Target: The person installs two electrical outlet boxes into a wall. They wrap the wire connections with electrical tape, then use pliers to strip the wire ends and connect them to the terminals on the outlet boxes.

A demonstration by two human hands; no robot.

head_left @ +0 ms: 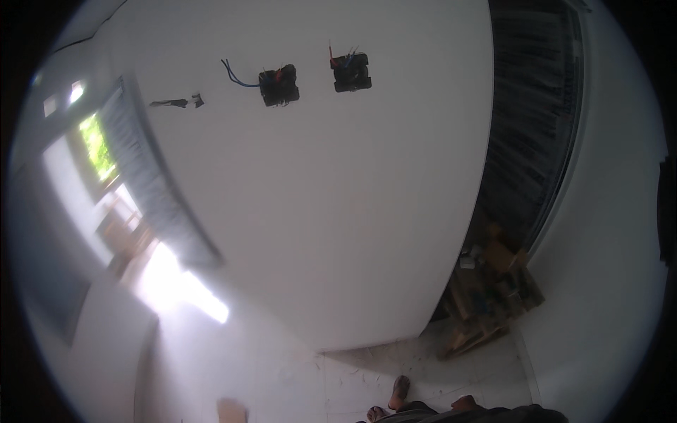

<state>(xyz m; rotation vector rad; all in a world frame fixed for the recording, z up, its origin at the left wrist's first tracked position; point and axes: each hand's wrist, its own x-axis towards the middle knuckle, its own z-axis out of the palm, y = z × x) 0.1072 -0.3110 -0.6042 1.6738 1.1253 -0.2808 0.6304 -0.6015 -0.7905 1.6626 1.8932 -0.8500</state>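
Two dark, square electrical back boxes are set into the white wall point(338, 211) ahead of me. From the left electrical box point(279, 86), blue wires point(238, 79) stick out to the left, and some orange wire shows inside. Short orange and blue wire ends rise from the right electrical box point(351, 72). Further left, a narrow, ragged dark slot point(176, 103) is cut in the wall. No left hand shows. A small brown shape point(465, 403) beside dark clothing point(486, 414) at the lower edge may be part of my right hand; its fingers cannot be made out.
A dark, streaked opening point(529, 120) lies right of the wall, with a pile of wooden pieces point(490, 303) below it. A grey curtain-like panel point(151, 176) and bright sunlight point(180, 282) are at left. Bare feet point(399, 391) and a tan piece point(231, 410) show on pale floor tiles point(282, 381).
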